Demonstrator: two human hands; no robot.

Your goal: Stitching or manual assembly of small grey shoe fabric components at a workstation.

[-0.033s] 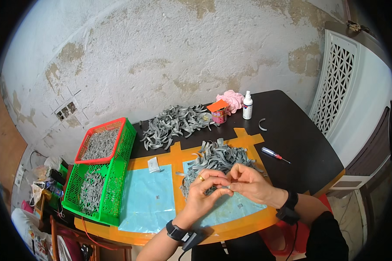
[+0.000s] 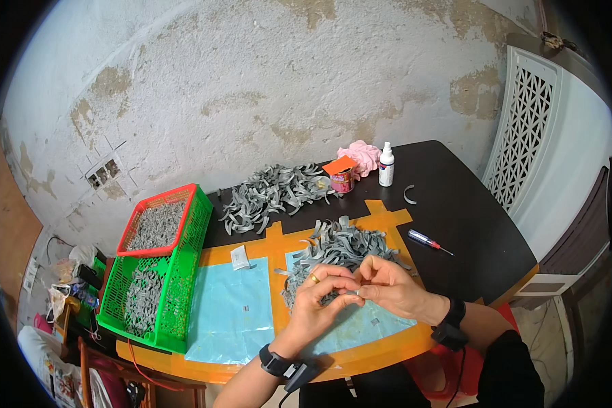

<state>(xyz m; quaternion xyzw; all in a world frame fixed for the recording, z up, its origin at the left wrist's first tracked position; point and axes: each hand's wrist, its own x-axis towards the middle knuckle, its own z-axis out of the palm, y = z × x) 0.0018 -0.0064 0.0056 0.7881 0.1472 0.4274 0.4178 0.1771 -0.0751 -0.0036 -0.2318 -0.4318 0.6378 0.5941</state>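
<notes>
My left hand (image 2: 325, 299) and my right hand (image 2: 393, 289) meet over the near edge of a pile of grey curved strips (image 2: 347, 248). Thumbs and fingers of both are pinched together at one spot. Between them shows a small pale grey piece (image 2: 358, 292), mostly covered by the fingertips, so its exact kind is unclear. Under the hands lies a light blue plastic sheet (image 2: 381, 330), bordered with orange tape (image 2: 275, 265) on the dark table (image 2: 469, 204).
A second pile of grey strips (image 2: 272, 194) lies farther back. At left, a green basket (image 2: 177, 299) and a red basket (image 2: 121, 238) hold small grey pieces. Beyond are a tin (image 2: 342, 181), pink cloth (image 2: 362, 158), white bottle (image 2: 386, 166) and screwdriver (image 2: 425, 239).
</notes>
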